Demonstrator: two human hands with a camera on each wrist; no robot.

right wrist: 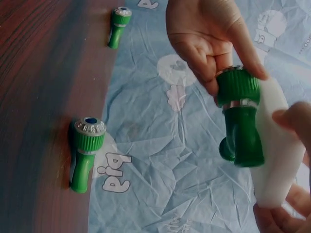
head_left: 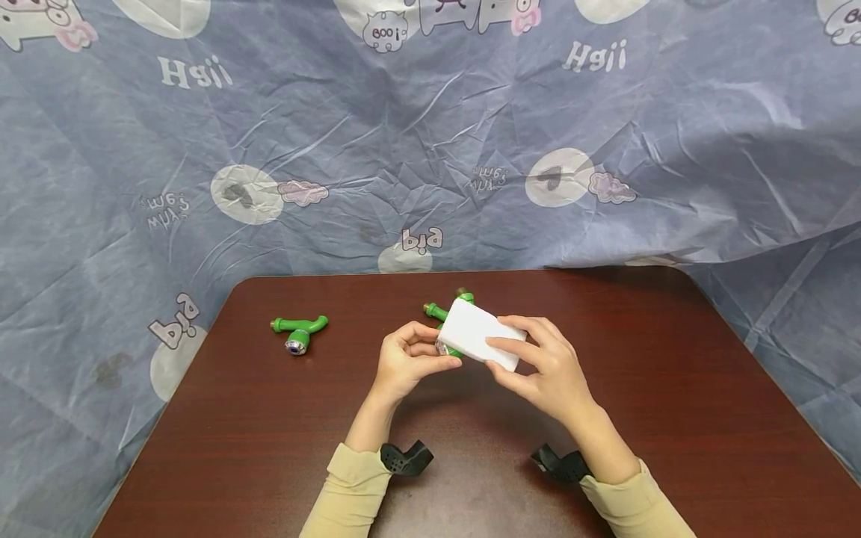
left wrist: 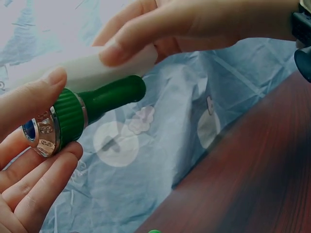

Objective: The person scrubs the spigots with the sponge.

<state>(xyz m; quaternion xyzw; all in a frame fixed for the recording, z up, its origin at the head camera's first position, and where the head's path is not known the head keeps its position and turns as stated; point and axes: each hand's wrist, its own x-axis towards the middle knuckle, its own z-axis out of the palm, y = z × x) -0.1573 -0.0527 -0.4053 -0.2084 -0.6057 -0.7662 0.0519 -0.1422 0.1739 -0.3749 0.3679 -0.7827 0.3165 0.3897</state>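
My left hand grips a green tap by its ribbed knob, which has a silver rim and a blue centre. A white sponge block is in my right hand, fingers on its upper face and thumb at the near edge. In the right wrist view the sponge lies along the side of the held tap, whose spout points away from the left hand. Both hands are raised over the table, close together. From the head, the sponge hides much of the held tap.
A second green tap lies at the left of the dark wooden table. Another green tap lies on the table behind the hands, partly covered by the sponge in the head view. A printed blue-grey cloth hangs behind the table.
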